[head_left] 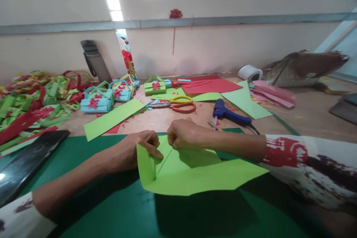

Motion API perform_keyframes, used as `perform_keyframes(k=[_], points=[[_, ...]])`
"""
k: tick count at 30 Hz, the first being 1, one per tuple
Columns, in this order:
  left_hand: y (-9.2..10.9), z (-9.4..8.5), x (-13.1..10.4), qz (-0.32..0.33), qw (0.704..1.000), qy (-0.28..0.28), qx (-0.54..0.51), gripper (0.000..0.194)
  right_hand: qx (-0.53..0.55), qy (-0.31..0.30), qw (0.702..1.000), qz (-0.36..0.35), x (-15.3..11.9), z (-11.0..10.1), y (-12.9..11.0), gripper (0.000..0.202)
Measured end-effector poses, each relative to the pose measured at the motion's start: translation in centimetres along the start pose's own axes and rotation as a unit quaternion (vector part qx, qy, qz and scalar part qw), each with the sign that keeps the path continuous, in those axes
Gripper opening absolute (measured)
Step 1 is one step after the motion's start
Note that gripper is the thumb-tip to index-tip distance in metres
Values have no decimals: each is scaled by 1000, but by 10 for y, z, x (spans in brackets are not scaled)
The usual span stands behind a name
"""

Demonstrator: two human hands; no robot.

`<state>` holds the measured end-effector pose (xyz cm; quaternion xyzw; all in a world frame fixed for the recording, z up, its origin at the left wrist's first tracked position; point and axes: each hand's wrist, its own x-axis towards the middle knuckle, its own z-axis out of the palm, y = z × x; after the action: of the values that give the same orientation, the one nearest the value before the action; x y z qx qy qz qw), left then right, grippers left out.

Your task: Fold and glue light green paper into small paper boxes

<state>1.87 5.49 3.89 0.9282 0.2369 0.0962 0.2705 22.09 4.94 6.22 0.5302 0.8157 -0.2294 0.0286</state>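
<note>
A folded light-green paper sheet (195, 178) is raised above the dark green mat (111, 208), its long near edge bent upward. My left hand (139, 150) pinches the sheet near its left end, thumb pressed on a folded flap. My right hand (185, 134) is closed on the far edge, just right of the left hand. Beyond the hands lie scissors (182, 107) with yellow and red handles and a blue glue gun (230, 114). A loose light-green strip (114, 119) rests left of the scissors.
Small blue paper bags (96, 105) and a green one (154, 86) stand behind. Paper pieces (36, 108) are heaped at left, above a phone (33, 160). A bottle (96, 61), red sheets (212, 84), a white roll (250, 72) and a brown bag (304, 67) are at the back.
</note>
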Motion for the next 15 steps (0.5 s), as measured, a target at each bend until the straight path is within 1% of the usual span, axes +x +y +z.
perform_keyframes(k=[3,7,8,12,15], points=[[-2,0,0,-4,999,14,-29,12,-13,16,1000,-9,1,-3,5,17],[-3,2,0,-3,999,20,-44,12,-37,32,999,-13,2,-4,4,12],[-4,3,0,-1,999,22,-46,12,-43,32,999,-12,2,-3,2,13],[-6,6,-1,8,999,30,-38,12,-71,29,997,-1,5,1,-7,33],[-6,7,-1,15,999,34,-26,12,-87,31,996,15,9,1,-8,37]])
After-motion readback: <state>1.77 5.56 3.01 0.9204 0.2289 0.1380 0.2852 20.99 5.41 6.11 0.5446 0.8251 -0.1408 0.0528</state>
